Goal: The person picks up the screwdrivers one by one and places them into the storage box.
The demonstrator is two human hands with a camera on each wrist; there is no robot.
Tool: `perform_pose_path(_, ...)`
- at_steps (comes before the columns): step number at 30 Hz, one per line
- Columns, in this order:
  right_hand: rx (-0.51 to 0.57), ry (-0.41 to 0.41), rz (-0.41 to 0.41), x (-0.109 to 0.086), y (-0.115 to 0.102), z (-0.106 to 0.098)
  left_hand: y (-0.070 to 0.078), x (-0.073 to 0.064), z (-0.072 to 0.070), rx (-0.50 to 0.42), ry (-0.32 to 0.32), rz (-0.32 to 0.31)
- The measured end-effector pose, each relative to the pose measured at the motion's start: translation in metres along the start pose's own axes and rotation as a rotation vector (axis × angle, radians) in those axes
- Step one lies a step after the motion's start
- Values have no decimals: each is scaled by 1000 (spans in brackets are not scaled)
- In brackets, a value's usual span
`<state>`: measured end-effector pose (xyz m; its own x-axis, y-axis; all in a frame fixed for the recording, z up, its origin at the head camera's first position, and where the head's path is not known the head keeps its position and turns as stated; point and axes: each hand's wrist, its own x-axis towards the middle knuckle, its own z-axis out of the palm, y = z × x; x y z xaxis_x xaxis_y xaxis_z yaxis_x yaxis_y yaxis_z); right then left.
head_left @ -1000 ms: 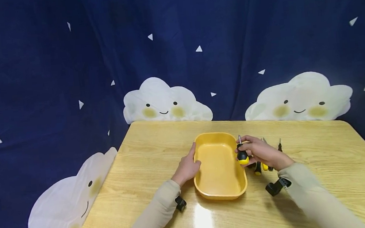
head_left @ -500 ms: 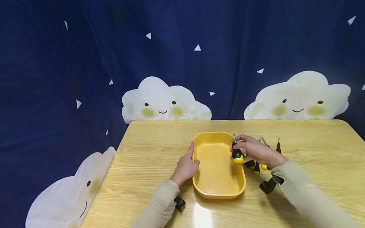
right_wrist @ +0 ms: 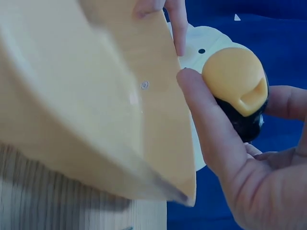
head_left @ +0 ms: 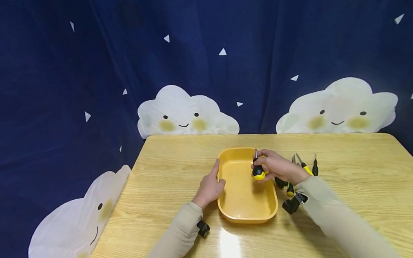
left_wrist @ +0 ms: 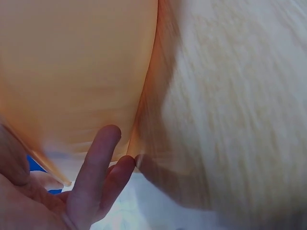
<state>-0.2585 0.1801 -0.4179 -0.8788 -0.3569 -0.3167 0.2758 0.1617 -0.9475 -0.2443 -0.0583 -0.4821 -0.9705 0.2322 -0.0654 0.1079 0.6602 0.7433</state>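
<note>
In the head view, my right hand (head_left: 281, 167) holds a stubby screwdriver (head_left: 258, 169) with a black and yellow handle, its metal shaft pointing away from me. The screwdriver is over the right part of a yellow plastic tray (head_left: 247, 220). Its rounded yellow end (right_wrist: 234, 76) faces the right wrist camera. At the tray's left rim is my left hand (head_left: 209, 187), thumb over the rim and other fingers along the outer wall. The left wrist view shows two of those fingers (left_wrist: 93, 172) against the tray wall (left_wrist: 96, 72).
To the tray's right lie several hand tools with black and yellow handles, among them a screwdriver (head_left: 304, 167) and a dark slim tool (head_left: 315, 166); my right arm partly hides them. The wooden table (head_left: 172, 161) ends at a dark blue curtain (head_left: 198, 42) with printed clouds.
My right hand has carried the screwdriver leftward, from the tray's right rim to above its inside. More of the tools on the right shows. The left hand keeps its place on the rim.
</note>
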Motion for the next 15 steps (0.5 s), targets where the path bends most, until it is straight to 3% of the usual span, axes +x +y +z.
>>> perform_pose_path(15,49,3,54,18,1,19,0,-2,-1,-12,0,8)
